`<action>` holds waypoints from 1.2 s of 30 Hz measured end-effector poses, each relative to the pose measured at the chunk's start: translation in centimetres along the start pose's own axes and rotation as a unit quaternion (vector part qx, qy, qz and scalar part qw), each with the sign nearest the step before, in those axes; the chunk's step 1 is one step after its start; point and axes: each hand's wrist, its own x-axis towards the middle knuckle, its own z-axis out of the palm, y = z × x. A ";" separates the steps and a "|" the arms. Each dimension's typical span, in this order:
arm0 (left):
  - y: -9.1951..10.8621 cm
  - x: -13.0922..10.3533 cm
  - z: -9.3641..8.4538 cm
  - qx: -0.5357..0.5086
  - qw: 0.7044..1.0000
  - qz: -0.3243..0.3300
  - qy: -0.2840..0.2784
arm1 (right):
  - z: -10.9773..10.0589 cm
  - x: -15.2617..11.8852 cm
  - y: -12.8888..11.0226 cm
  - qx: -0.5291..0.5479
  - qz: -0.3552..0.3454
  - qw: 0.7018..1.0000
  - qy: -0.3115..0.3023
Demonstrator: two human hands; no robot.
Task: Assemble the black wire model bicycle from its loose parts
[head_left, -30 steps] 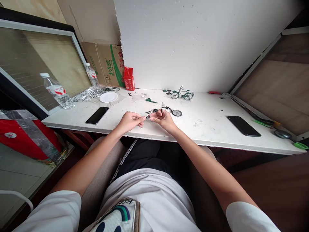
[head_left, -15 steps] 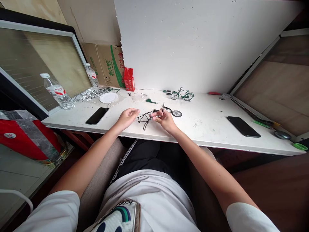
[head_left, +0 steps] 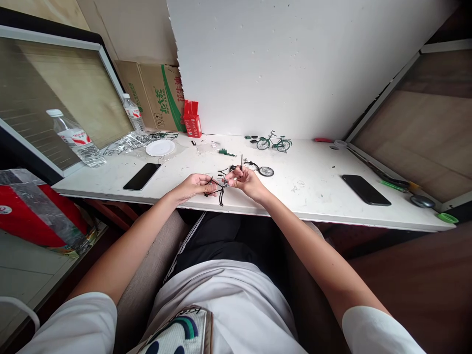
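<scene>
L hand (head_left: pixel 192 189) pinch, blk frame (head_left: pixel 221 191)

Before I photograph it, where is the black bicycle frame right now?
In the head view, the black bicycle frame is between the left hand and right hand, near the front edge of the table, left of the spoked wheel.

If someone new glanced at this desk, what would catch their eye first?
Probably the green model bicycle, standing toward the back of the white desk. Nearer the front, the left hand holds a black bicycle frame, and the right hand, gripping a slim dark rod, is at its end. A red box also stands out, back left.
</scene>
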 end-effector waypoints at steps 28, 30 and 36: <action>-1.6 0.6 -0.2 -0.155 0.985 -0.017 0.068 | -11.4 1.1 1.7 -0.414 -0.021 0.868 0.274; -1.7 0.7 -0.4 -0.182 0.979 -0.013 0.087 | -11.2 1.0 1.7 -0.422 -0.017 0.869 0.257; -1.6 0.7 -0.2 -0.205 0.972 0.013 0.114 | -8.5 0.7 1.7 -0.470 -0.027 0.866 0.165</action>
